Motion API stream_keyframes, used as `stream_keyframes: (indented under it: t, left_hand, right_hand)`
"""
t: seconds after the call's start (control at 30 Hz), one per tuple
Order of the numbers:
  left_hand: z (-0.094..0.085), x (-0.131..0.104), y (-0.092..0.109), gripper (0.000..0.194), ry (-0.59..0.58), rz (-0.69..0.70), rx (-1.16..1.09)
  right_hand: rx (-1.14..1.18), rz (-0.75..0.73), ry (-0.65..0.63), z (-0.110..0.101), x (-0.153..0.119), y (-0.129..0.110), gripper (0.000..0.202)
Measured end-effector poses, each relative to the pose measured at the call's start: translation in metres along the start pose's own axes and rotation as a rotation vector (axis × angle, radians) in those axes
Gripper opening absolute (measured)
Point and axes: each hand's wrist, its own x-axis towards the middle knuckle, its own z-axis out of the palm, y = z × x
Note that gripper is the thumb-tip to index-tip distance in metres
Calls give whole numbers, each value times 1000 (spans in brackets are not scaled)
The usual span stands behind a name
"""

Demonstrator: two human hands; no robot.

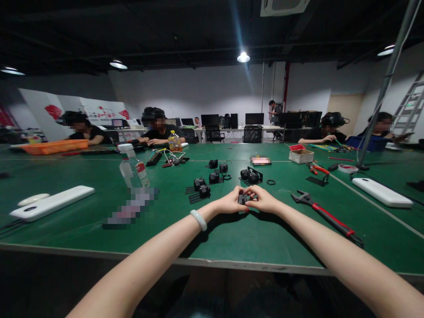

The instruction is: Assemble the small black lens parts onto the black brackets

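Between my two hands, just above the green table (212,245), is a small black part (243,198). The fingers of my left hand (231,201) are closed on its left side, and my right hand (261,199) pinches it from the right. Behind my hands lie several similar black parts: a pair (201,187) on slotted black plates to the left, a group (251,176) with a bracket straight behind, and more (214,177) between them. A black ring (270,182) lies flat to the right of the group.
An adjustable wrench (327,217) with red-black handle and orange-handled pliers (319,169) lie right. A clear bottle (134,170) stands left. White devices (54,203) (380,192) lie at both sides. A small box (300,155) and a metal pole (380,97) stand farther back. People sit across the table.
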Motion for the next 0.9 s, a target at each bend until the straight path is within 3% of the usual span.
stream_keyframes:
  t: [0.37, 0.6, 0.9]
  left_hand:
    - [-4, -2, -9, 45, 30, -24, -17]
    - [-14, -9, -8, 46, 30, -103, -29]
    - [-18, -18, 1, 51, 11, -126, 75]
  right_hand:
    - [22, 15, 82, 14, 5, -4, 31]
    - [154, 99, 52, 22, 17, -7, 27]
    - [240, 201, 84, 29, 4, -18, 28]
